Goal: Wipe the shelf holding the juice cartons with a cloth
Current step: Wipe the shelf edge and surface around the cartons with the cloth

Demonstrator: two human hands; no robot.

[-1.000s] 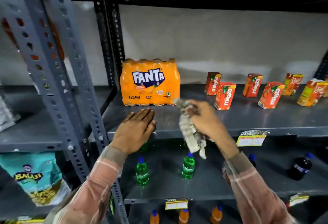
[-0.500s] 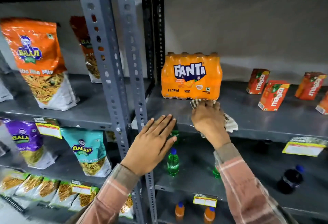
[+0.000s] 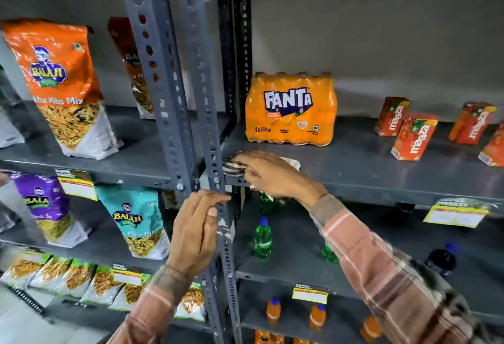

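A grey metal shelf (image 3: 381, 171) carries several red-orange Maaza juice cartons (image 3: 414, 136) on its right part and an orange Fanta multipack (image 3: 290, 110) at its left. My right hand (image 3: 268, 173) presses a striped cloth (image 3: 231, 165) flat on the shelf's front left corner, just in front of the Fanta pack; most of the cloth is hidden under the hand. My left hand (image 3: 199, 231) grips the perforated grey upright post (image 3: 218, 207) just below that shelf.
Balaji snack bags (image 3: 58, 84) fill the shelves to the left of the posts. Green soda bottles (image 3: 263, 237) stand on the shelf below, orange bottles (image 3: 272, 312) lower still. Yellow price tags (image 3: 455, 214) hang on the shelf edges.
My right hand slid the cloth leftward along the shelf to its front left corner. My left hand left the shelf edge and took hold of the upright post. The view shifted left.
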